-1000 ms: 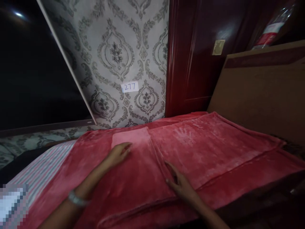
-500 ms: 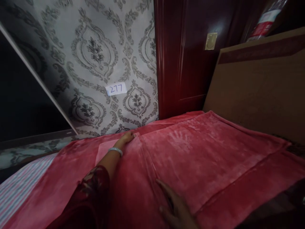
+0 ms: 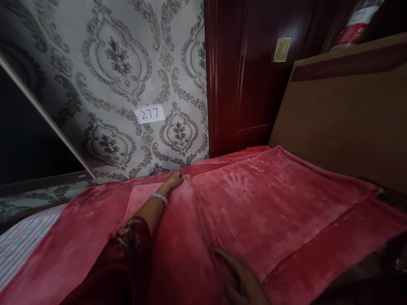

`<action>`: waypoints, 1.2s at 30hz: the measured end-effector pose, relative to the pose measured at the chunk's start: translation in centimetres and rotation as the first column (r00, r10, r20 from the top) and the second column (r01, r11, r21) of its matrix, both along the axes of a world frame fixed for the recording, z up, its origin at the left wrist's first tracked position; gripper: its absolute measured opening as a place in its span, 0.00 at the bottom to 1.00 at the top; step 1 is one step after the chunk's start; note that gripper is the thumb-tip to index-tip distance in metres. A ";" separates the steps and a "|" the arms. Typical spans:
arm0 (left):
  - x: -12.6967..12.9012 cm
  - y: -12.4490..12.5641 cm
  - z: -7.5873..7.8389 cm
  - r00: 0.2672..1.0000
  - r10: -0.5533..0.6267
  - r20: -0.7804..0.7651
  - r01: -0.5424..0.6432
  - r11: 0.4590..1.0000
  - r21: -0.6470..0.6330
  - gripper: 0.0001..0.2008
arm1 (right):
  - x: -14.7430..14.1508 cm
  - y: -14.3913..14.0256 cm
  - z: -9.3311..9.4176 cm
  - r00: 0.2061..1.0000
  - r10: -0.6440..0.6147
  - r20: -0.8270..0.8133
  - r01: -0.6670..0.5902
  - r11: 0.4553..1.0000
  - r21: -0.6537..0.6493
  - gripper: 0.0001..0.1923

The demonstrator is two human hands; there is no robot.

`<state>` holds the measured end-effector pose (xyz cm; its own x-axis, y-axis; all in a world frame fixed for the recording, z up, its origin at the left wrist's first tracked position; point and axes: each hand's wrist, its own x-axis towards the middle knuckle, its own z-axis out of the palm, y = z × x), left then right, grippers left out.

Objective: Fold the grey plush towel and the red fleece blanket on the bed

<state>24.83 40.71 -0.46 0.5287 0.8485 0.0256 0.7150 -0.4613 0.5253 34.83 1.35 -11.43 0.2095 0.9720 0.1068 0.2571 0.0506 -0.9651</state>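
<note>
Reaching far across the bed, left hand (image 3: 174, 181) lies flat, fingers together and extended, palm down on the red fleece blanket (image 3: 254, 203) at its far edge near the wall. Not gripping anything, just pressing on the fabric. Left arm stretched out straight, silver bracelet (image 3: 158, 198) at the wrist, dark floral sleeve (image 3: 127, 250) on the upper forearm. Right hand (image 3: 241, 279) low in view, near the bottom edge, resting palm down on the same blanket beside a fold ridge; fingers loosely spread, holding nothing; dim and partly cut off.

Blanket covers most of the bed, folded layers visible, a lighter pink patch (image 3: 140, 199) just beside the left forearm. Striped sheet (image 3: 22, 245) shows at lower left, uncovered.

Writing: white label (image 3: 149, 114) on the patterned wallpaper (image 3: 127, 63) reads "277". Bottle with a red and white label (image 3: 352, 29) at top right on the brown headboard (image 3: 343, 110); its text is too small to read, contents cannot be told. Dark red door (image 3: 248, 84) beside the wallpaper, brass plate (image 3: 281, 50) on it.
</note>
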 end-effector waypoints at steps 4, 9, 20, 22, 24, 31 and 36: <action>-0.2 -0.3 -0.6 0.998 -0.022 -0.063 0.022 1.000 0.010 0.14 | 0.1 -0.8 1.0 0.994 0.025 0.103 -0.025 1.000 0.001 0.30; -1.8 0.2 0.7 0.986 -0.051 -0.161 0.056 0.998 0.024 0.16 | 0.3 -0.7 6.0 0.886 -0.075 0.458 0.039 0.995 0.086 0.26; -1.3 -2.4 -2.0 0.956 0.042 -0.291 0.018 0.979 0.202 0.26 | -2.9 2.8 5.7 0.624 0.344 0.701 -0.266 0.938 -0.223 0.45; -1.3 -2.6 -2.3 0.954 0.066 -0.293 0.002 0.974 0.225 0.26 | -2.6 2.8 4.4 0.624 0.347 0.700 -0.271 0.937 -0.222 0.46; -1.4 -2.8 -2.4 0.953 0.079 -0.293 -0.007 0.971 0.240 0.25 | -2.4 3.0 3.6 0.617 0.355 0.703 -0.289 0.932 -0.218 0.48; -1.7 -2.4 -2.3 0.954 0.014 -0.298 0.045 0.981 0.190 0.27 | -2.1 3.6 3.3 0.578 0.377 0.724 -0.308 0.922 -0.234 0.46; -3.9 -0.7 0.0 0.953 -0.082 -0.290 0.105 0.992 0.065 0.27 | -2.2 2.9 3.8 0.569 0.328 0.754 -0.278 0.940 -0.200 0.40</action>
